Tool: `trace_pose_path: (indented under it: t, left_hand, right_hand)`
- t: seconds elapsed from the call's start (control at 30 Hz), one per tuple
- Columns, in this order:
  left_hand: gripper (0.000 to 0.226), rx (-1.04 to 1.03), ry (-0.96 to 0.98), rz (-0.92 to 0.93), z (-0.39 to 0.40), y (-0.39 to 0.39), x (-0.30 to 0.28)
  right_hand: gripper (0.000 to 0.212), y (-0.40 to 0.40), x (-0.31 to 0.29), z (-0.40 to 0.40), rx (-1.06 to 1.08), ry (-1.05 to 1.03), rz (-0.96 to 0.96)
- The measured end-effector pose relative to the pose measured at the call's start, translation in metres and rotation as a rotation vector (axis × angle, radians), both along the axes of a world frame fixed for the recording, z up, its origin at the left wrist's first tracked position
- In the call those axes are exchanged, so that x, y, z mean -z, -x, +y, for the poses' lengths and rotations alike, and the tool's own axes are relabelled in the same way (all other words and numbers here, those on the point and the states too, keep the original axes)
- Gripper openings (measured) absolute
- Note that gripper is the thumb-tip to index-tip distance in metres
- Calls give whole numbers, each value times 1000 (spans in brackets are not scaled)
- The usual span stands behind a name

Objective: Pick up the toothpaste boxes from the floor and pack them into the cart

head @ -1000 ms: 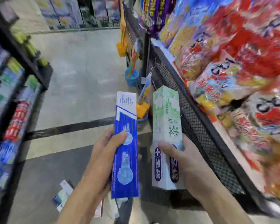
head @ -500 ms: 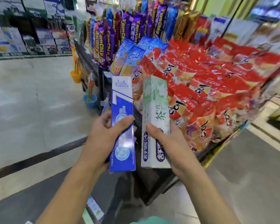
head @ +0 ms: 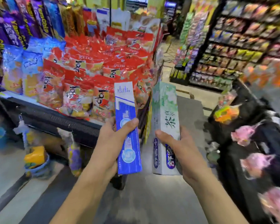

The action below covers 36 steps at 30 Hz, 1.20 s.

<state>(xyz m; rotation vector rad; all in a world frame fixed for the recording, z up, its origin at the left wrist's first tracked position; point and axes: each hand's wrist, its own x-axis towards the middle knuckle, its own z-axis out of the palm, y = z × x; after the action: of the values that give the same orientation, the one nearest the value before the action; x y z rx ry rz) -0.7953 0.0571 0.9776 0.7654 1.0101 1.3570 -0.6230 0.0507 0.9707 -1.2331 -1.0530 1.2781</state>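
Left hand [head: 110, 143] grasping a blue-and-white cardboard toothpaste box [head: 128, 126]; right hand [head: 183, 149] grasping a pale green-and-white cardboard toothpaste box [head: 166, 120], both upright.

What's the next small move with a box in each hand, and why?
Probably carry both boxes right, toward the black cart. The left hand grips the blue toothpaste box and the right hand grips the green-and-white toothpaste box, both upright in mid-air, so nothing is packed yet. The cart's inside is blurred; pick the spot once there.
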Motion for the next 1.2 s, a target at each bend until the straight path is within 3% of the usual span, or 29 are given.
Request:
trace_pose_path:
  t: [0.17, 0.37, 0.7, 1.0, 1.13, 1.2]
  left_hand:
    - [28, 206, -12, 55, -5, -90, 8]
    - [34, 426, -10, 68, -27, -225, 11]
    - [53, 870, -42, 84, -117, -473, 16]
    - [51, 1171, -105, 154, -177, -644, 29]
    - [33, 1283, -129, 161, -186, -710, 42]
    - [38, 1337, -137, 175, -188, -747, 50]
  right_hand:
    - [66, -84, 8, -43, 252, 15, -44]
    - [49, -200, 15, -106, 453, -6, -45]
    - [55, -409, 35, -241, 826, 37, -125]
    - [87, -533, 49, -332, 1226, 89, -52]
    - [71, -577, 57, -353, 1360, 145, -36]
    - [55, -600, 61, -361, 1419, 161, -28]
